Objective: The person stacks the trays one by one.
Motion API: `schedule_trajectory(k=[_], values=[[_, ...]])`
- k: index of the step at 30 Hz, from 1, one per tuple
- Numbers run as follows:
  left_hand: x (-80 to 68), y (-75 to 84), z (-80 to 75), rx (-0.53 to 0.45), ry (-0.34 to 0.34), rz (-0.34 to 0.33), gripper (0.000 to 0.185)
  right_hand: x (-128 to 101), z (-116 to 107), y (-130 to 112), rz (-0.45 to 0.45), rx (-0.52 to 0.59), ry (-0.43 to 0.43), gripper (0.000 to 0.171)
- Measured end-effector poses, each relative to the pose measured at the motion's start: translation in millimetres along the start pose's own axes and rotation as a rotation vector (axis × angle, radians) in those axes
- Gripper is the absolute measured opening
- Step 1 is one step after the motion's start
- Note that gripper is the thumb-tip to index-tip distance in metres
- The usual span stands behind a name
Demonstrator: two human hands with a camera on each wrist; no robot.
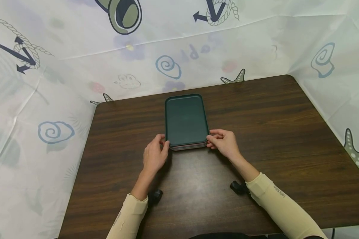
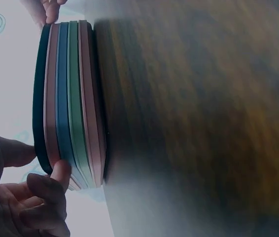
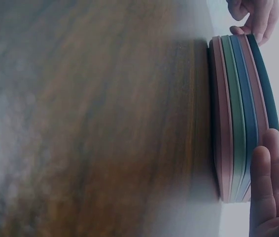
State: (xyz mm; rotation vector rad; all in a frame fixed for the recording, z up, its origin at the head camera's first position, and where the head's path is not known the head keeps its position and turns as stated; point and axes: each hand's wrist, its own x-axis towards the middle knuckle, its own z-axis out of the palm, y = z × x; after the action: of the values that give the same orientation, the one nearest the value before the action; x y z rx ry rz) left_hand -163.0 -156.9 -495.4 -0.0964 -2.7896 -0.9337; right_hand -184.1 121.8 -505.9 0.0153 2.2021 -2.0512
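A stack of several flat trays [image 1: 185, 119] lies in the middle of the brown table [image 1: 272, 132], with a dark green tray on top. The wrist views show its edges [image 2: 70, 94] [image 3: 240, 108] as dark green, pink, blue, green and pink layers. My left hand [image 1: 164, 142] grips the near left corner, thumb on the green top and a fingertip [image 2: 60, 170] on the upper edges. My right hand [image 1: 211, 139] pinches the near right corner, and its fingers [image 3: 267, 168] lie against the upper trays' edges. The stack rests flat on the table.
White sheeting [image 1: 197, 49] printed with anchors, shells and starfish walls in the table's back, left and right. Black wrist camera mounts [image 1: 154, 196] [image 1: 238, 187] sit under both cream sleeves. Bare tabletop surrounds the stack.
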Motion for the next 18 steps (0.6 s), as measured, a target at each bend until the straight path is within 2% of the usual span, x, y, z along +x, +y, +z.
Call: schedule_trajectory(k=[5, 12, 18], values=[[-2.2, 2.0, -4.1, 0.025, -0.05, 0.002, 0.034, -0.8, -0.4, -1.0, 0.006, -0.001, -0.001, 0.04], [-9.0, -4.0, -12.0, -0.016, -0.138, 0.001, 0.043, -7.8, -1.2, -4.0, 0.023, -0.03, -0.036, 0.045], [-14.6, -12.7, -25.7, 0.007, -0.157, 0.032, 0.039, -16.6, -12.0, -5.5, 0.002, -0.048, -0.091, 0.045]])
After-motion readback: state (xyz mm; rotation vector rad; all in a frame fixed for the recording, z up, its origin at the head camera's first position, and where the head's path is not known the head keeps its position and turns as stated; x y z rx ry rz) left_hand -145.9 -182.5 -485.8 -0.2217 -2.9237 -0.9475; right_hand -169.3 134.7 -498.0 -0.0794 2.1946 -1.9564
